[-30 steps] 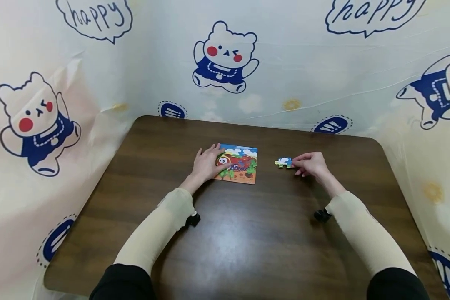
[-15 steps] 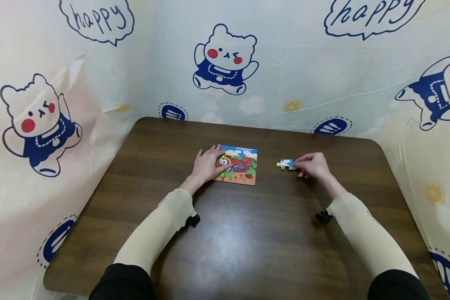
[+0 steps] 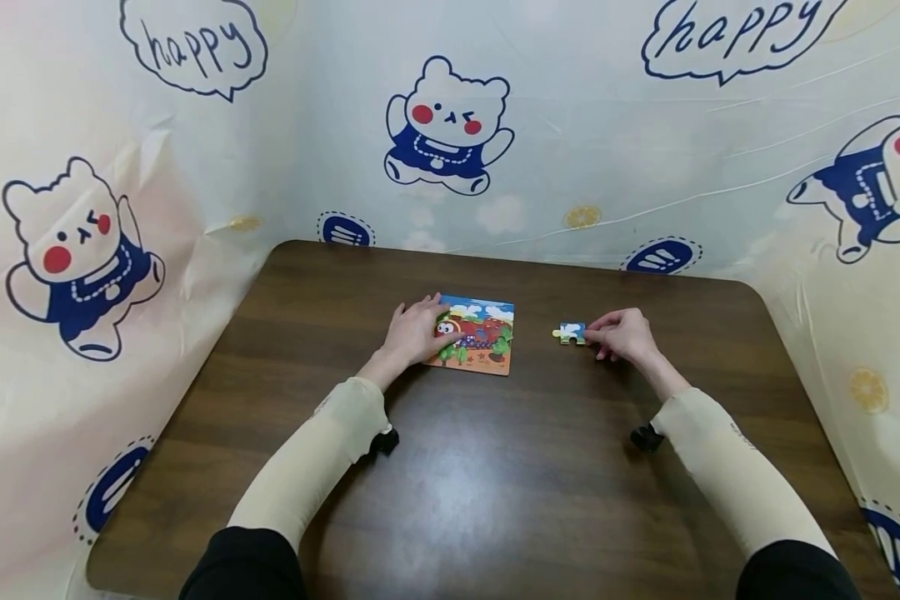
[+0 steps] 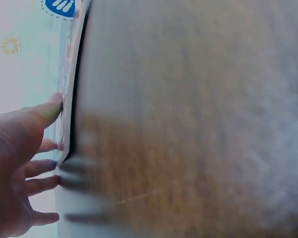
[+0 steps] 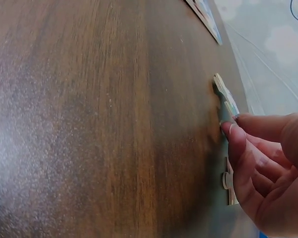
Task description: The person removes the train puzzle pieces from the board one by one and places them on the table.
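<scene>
Brown wood-grain table (image 3: 450, 500): toward its far edge, the left hand (image 3: 413, 332), fingers spread, rests on the left side of a square picture board (image 3: 483, 337). Nearer the far right corner, a blue-and-white jigsaw piece (image 3: 569, 333) is pinched by the right hand (image 3: 624, 335), thumb against fingertips.

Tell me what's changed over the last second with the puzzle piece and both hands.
The right hand and the puzzle piece it pinches have shifted very slightly right, away from the picture board. Nothing was visibly newly grasped or released. The left hand stays resting on the board, which looks unmoved.
</scene>
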{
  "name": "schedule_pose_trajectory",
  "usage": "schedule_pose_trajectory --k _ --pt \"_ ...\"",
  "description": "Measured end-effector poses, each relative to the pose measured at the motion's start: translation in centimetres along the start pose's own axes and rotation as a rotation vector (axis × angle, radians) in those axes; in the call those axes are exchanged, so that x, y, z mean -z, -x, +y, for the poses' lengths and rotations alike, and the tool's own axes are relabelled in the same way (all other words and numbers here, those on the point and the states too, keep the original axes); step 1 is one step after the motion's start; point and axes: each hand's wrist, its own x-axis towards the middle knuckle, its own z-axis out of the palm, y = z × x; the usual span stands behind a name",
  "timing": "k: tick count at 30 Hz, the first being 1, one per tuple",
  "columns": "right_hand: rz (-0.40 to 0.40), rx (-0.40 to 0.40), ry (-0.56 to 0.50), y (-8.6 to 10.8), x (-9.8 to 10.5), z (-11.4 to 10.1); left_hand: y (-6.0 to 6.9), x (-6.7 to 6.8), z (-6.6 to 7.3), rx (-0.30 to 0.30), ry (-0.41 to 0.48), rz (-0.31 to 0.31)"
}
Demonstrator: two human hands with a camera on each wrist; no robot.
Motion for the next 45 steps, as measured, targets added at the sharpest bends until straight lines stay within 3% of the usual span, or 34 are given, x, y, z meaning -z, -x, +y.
schedule_pose_trajectory --k 7,19,25,34,40,45 --pt "-0.007 0.015 0.051 -0.3 -0.2 0.2 -0.1 0.3 0.5 0.008 0.054 -0.003" --pt "0.025 0.041 0.089 -0.1 -0.8 0.5 0.5 0.6 -1.7 0.008 0.027 -0.094" --pt "0.041 0.044 0.104 0.0 -1.0 0.4 0.9 0.2 -1.9 0.001 0.014 -0.091" --pt "0.059 0.053 0.109 0.2 -0.8 0.5 4.7 1.1 0.2 -0.125 0.013 -0.127" --pt "0.075 0.074 0.092 0.3 -0.5 0.3 7.0 1.0 0.0 -0.191 0.001 -0.159" --pt "0.083 0.151 0.093 -0.6 -1.5 -1.6 7.6 0.8 -0.3 -0.223 -0.02 -0.16"
